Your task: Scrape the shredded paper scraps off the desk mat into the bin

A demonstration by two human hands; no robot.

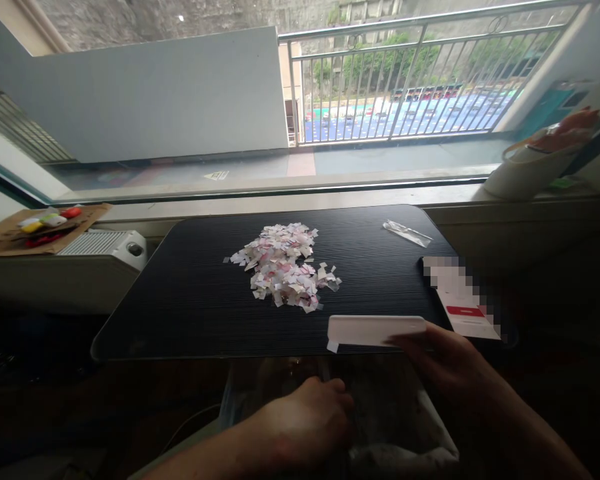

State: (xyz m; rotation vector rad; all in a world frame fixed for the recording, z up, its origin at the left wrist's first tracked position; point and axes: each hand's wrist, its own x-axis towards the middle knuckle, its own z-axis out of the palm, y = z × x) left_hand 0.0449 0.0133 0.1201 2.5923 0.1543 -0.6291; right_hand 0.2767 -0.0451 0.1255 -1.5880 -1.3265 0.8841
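Grained black tabletop (200,307), paper confetti (285,267) (right hand (445,363): white slab (375,330))

- A single view from the person's head looks forward and down across the counter (195,313).
- It faces a window (180,100) and the railing (405,87) outside.
- It sits close: the left hand (305,417) and right hand (445,360) fill the bottom edge.

I note tabletop (180,300): black, matt, fine ribbed wood-look grain. Scrap pile (285,267): thin matt paper. White scraper (370,330): smooth plastic, slight sheen. Clear bag (395,413): crinkled plastic film. Railing (430,20): pale metal.
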